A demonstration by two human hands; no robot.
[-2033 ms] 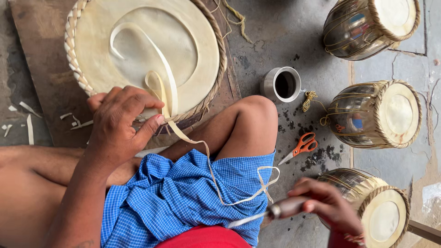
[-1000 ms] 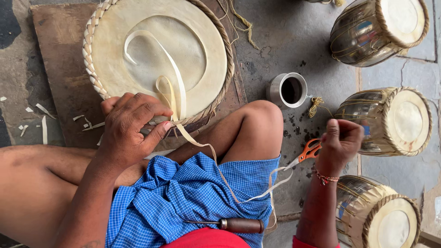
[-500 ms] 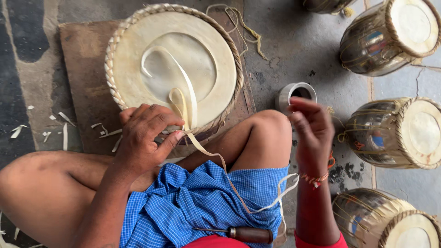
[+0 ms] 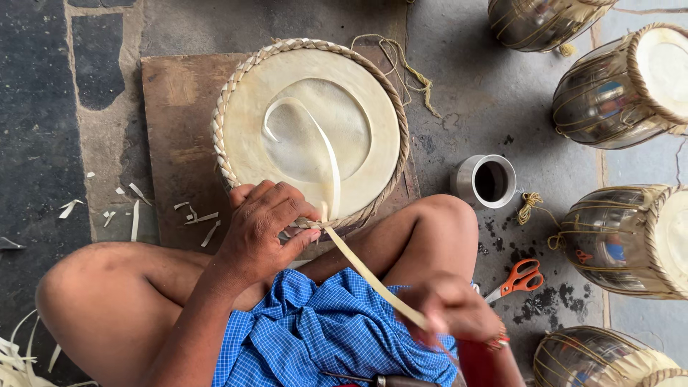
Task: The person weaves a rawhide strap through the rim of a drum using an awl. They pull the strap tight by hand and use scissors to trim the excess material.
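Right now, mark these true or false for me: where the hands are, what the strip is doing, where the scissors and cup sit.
1. The left hand grips the near rim of the drum. True.
2. The right hand holds the orange scissors. False: the scissors lie on the floor; that hand pulls the pale strip.
3. The strip runs from the drum rim to the right hand. True.
4. The metal cup stands on the wooden board. False: it stands on the floor beside the board.
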